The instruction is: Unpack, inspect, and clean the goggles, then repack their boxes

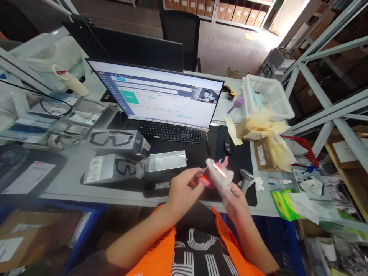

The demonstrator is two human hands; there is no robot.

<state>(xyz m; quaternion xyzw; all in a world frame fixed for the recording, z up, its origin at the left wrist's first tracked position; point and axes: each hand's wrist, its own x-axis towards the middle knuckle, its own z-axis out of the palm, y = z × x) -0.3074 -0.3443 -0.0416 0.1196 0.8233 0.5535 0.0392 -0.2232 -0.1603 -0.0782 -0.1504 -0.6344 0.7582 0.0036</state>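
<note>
Bare mat point(197, 154) leaves a lane between the silver tray point(168, 161) and the pen point(207, 144). A scanner point(246, 179) crowds the right hand point(237, 199); the monitor point(161, 103) blocks the far side.

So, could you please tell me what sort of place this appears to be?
Probably a work desk in a warehouse or stockroom: a computer screen and what looks like a handheld scanner are on it, and shelves of cardboard boxes stand beyond.

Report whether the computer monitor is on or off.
On: the computer monitor shows a brightly lit page with a green block and a small inset picture on the right.
</note>
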